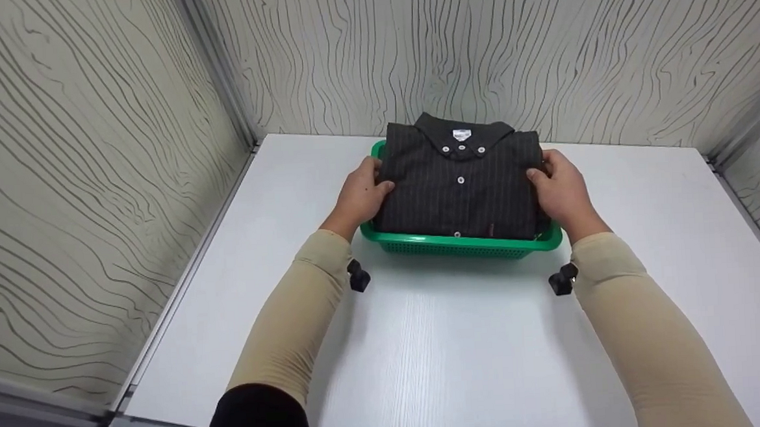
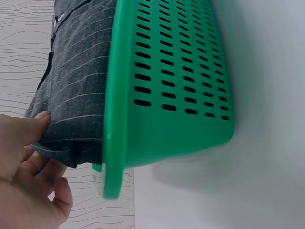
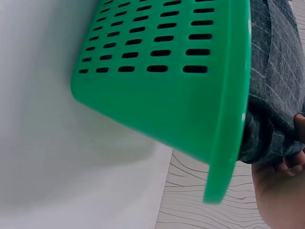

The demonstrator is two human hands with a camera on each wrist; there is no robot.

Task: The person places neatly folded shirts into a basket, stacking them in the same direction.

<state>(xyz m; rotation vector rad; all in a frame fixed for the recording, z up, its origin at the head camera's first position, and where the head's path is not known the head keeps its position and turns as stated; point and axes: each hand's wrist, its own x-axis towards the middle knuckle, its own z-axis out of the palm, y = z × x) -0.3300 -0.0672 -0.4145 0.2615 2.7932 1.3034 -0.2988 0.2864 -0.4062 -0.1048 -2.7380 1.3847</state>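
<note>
A folded dark pinstriped shirt [image 1: 460, 196] with a collar and white buttons lies face up in a green plastic basket [image 1: 459, 243]. My left hand [image 1: 360, 192] pinches the shirt's left edge, thumb on top and fingers beneath, as the left wrist view shows on the striped cloth [image 2: 81, 86]. At the opposite edge my right hand [image 1: 561, 188] grips the shirt the same way, its thumb on the cloth. In the right wrist view the folded layers [image 3: 269, 129] stand above the basket's rim [image 3: 233, 114]. The shirt hides the basket's inside.
The basket stands on a white table [image 1: 419, 348] near its back edge. A wood-grain patterned wall [image 1: 372, 58] rises right behind it, and another panel [image 1: 79, 190] closes the left side. Small black camera mounts [image 1: 359, 277] hang at both wrists.
</note>
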